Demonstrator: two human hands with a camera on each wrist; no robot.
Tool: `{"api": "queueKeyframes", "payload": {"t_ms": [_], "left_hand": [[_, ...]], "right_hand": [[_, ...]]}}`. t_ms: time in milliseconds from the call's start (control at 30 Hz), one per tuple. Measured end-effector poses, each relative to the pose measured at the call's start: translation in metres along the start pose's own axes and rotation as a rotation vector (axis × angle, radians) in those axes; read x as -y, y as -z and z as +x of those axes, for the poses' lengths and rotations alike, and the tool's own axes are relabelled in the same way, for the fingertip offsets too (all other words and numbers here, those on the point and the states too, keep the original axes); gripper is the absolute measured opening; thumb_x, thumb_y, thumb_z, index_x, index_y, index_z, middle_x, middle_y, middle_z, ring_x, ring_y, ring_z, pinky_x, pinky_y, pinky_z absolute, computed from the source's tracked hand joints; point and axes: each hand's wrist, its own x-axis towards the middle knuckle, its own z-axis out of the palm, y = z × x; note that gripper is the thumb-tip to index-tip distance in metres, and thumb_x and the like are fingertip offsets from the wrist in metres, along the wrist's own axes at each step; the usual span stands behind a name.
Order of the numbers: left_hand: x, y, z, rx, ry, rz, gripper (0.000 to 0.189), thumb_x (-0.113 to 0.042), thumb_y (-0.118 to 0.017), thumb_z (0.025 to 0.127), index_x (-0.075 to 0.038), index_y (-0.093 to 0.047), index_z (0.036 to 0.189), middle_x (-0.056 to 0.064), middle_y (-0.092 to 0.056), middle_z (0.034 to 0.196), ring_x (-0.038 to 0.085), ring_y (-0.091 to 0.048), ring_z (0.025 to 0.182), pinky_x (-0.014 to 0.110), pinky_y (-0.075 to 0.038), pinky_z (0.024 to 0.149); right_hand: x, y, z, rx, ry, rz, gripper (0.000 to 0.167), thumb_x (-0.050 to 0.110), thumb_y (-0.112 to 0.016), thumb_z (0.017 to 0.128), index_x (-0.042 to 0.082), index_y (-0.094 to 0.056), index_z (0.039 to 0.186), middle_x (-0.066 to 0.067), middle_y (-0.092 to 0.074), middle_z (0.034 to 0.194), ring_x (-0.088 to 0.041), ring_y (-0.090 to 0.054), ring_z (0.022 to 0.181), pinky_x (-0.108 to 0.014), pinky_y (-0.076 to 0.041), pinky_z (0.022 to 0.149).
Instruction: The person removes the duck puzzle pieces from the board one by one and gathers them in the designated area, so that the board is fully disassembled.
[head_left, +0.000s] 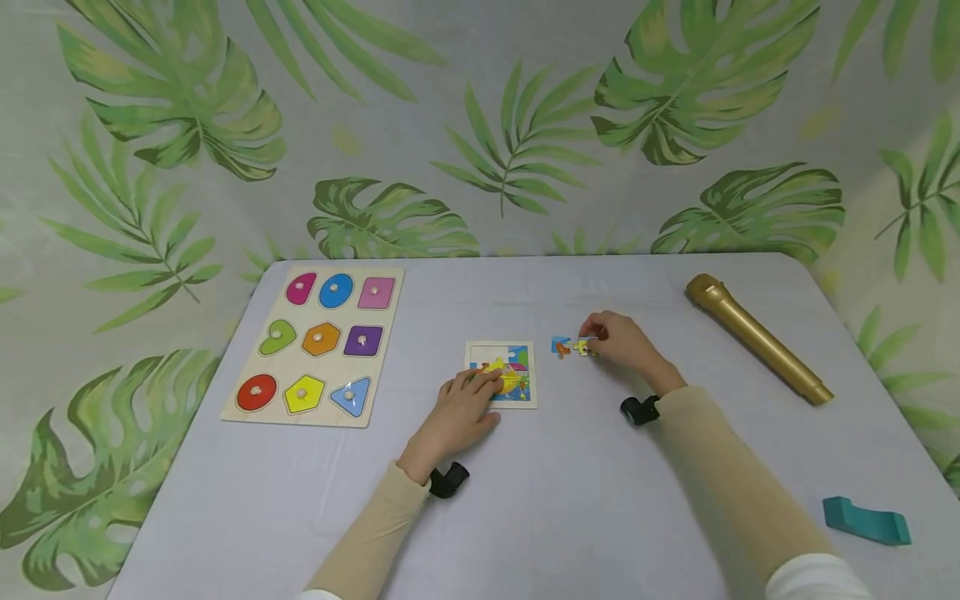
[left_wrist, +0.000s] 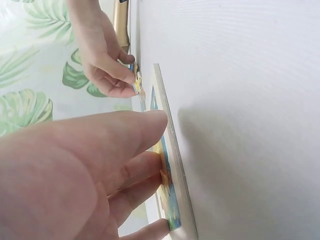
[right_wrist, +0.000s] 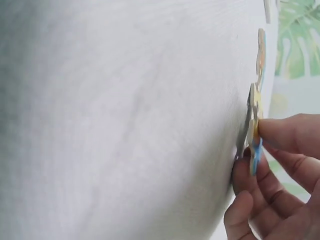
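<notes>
A small square jigsaw puzzle with a pale wooden frame lies mid-table, partly filled with colourful pieces; a bare patch shows at its upper left. My left hand rests on its lower left part, fingers loosely extended and hiding some of the picture. To the right of the frame, my right hand pinches a yellow and blue puzzle piece between thumb and fingers, one edge tipped up. Beside it lies another piece in blue and orange. In the left wrist view, fingertips hover along the frame's edge.
A wooden shape board with knobbed pieces lies at the left. On the right are a gold microphone and, nearer the front, a teal curved block. Leaf-patterned cloth hangs behind the white table.
</notes>
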Motion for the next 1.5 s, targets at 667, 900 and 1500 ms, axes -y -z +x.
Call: {"api": "queueKeyframes", "payload": {"t_ms": [667, 900, 1500], "left_hand": [[-0.006, 0.000, 0.014, -0.006, -0.038, 0.030, 0.045, -0.023, -0.058, 0.097, -0.002, -0.051, 0.136, 0.008, -0.041, 0.145, 0.033, -0.031, 0.134, 0.051, -0.026, 0.107], [-0.006, -0.001, 0.016, -0.002, -0.079, 0.049, 0.047, -0.020, -0.059, 0.096, -0.001, -0.049, 0.137, 0.010, -0.043, 0.143, 0.033, -0.034, 0.134, 0.045, -0.027, 0.110], [-0.006, -0.002, 0.017, -0.008, -0.118, 0.086, 0.047, -0.020, -0.060, 0.095, 0.000, -0.050, 0.137, 0.012, -0.045, 0.140, 0.033, -0.035, 0.133, 0.046, -0.025, 0.111]], "right_hand": [[0.043, -0.030, 0.006, 0.057, 0.176, 0.149, 0.025, -0.005, -0.063, 0.084, 0.004, -0.066, 0.106, -0.010, -0.059, 0.100, -0.024, -0.051, 0.086, -0.037, -0.044, 0.077], [0.066, -0.049, 0.012, 0.129, 0.216, 0.032, 0.026, 0.004, -0.066, 0.084, 0.011, -0.070, 0.109, -0.011, -0.053, 0.113, -0.029, -0.048, 0.103, -0.045, -0.041, 0.089], [0.080, -0.052, 0.013, 0.129, 0.214, 0.072, 0.018, -0.004, -0.061, 0.082, 0.008, -0.068, 0.092, -0.009, -0.053, 0.111, -0.030, -0.047, 0.108, -0.048, -0.038, 0.097]]}}
